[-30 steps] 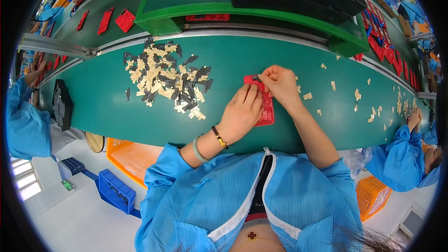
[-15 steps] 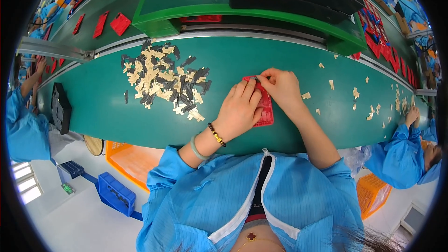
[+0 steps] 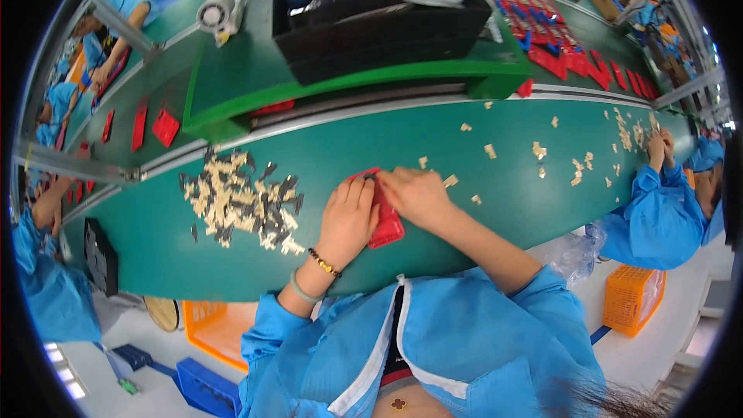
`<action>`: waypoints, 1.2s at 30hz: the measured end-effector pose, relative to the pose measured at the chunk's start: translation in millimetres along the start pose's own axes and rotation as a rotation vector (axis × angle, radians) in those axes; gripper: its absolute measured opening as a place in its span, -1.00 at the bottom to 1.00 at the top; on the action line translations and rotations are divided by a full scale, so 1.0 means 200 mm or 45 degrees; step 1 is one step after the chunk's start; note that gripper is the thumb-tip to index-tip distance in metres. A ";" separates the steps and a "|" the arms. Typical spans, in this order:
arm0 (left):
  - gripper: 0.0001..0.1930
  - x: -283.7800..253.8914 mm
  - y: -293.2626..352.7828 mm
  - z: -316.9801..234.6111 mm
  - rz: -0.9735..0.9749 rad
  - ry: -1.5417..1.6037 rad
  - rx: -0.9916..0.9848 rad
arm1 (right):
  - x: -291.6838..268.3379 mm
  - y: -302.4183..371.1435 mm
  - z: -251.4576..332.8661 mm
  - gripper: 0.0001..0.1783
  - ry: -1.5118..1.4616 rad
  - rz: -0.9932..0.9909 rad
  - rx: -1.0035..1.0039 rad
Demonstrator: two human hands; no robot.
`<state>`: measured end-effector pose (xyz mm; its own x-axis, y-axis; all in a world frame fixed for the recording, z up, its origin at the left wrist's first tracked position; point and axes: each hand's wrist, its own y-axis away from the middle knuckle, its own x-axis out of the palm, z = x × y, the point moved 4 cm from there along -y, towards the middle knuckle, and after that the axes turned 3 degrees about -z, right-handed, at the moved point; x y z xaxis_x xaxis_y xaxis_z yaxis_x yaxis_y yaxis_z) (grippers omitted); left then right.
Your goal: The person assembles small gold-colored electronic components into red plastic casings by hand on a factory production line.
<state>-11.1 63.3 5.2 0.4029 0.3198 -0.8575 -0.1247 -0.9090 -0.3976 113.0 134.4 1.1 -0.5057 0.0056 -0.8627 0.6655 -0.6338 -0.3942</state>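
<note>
A red plastic casing (image 3: 389, 226) lies on the green table in front of me, its long side running away from me. My left hand (image 3: 347, 215) grips its left side, fingers curled over the far part. At the far end, my right hand (image 3: 418, 196) has its fingertips pinched together against the casing. A small dark bit shows between the fingertips of both hands; what the right fingers hold is too small to tell. Left of my hands lies a heap of small cream and dark grey plastic pieces (image 3: 240, 200).
A green shelf (image 3: 356, 81) with a black bin (image 3: 379, 39) stands beyond the table. Loose cream pieces (image 3: 539, 150) are scattered to the right, near a co-worker's hands (image 3: 660, 147). A black tray (image 3: 101, 255) stands at the left edge. An orange crate (image 3: 217, 333) sits below.
The view has turned and shifted, so the table appears tilted and more of the shelf and black bin shows. Both hands stay on the red casing, the right fingertips still at its far end.
</note>
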 end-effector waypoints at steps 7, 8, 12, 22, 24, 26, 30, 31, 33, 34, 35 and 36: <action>-0.57 0.04 -0.08 -0.01 -0.048 -0.229 0.062 | -0.15 0.25 0.13 -0.69 -0.276 0.188 -0.305; -0.59 0.04 -0.08 -0.02 -0.036 -0.273 0.079 | -0.14 0.27 0.13 -0.69 -0.274 0.173 -0.308; -0.62 0.06 -0.07 -0.03 0.026 -0.463 0.194 | -0.12 0.28 0.12 -0.73 -0.275 0.081 -0.327; -0.26 -0.17 0.10 0.07 0.044 -0.108 -0.117 | -0.40 0.28 -0.09 -0.79 -0.042 -0.230 -0.190; -0.32 -0.26 0.14 0.11 -0.048 -0.117 -0.276 | -0.57 0.27 -0.22 -0.79 -0.042 -0.390 -0.017; -0.34 -0.29 0.18 0.13 -0.051 -0.077 -0.277 | -0.59 0.24 -0.26 -0.76 -0.092 -0.370 0.066; -0.41 -0.29 0.13 0.06 -0.025 0.062 -0.190 | -0.32 -0.01 -0.17 -0.76 -0.095 -0.092 -0.132; -0.44 -0.27 0.08 0.02 -0.041 0.091 -0.138 | -0.21 -0.10 -0.21 -0.74 -0.051 -0.097 -0.083; -0.44 -0.26 0.03 -0.06 -0.031 0.088 -0.076 | 0.00 -0.28 -0.33 -0.63 0.109 -0.501 0.065; -0.44 -0.28 0.01 -0.07 -0.034 0.065 -0.048 | 0.00 -0.30 -0.31 -0.63 0.109 -0.518 0.059; -0.44 -0.29 0.01 -0.08 -0.031 0.085 -0.030 | -0.03 -0.31 -0.27 -0.62 0.109 -0.426 -0.035; -0.44 -0.30 0.03 -0.06 -0.033 0.089 -0.033 | -0.06 -0.31 -0.24 -0.61 0.110 -0.332 -0.127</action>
<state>-25.1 35.8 57.8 0.4681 0.3244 -0.8220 -0.0903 -0.9077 -0.4097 104.2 210.9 20.7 -0.6209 0.2265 -0.7504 0.5722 -0.5234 -0.6314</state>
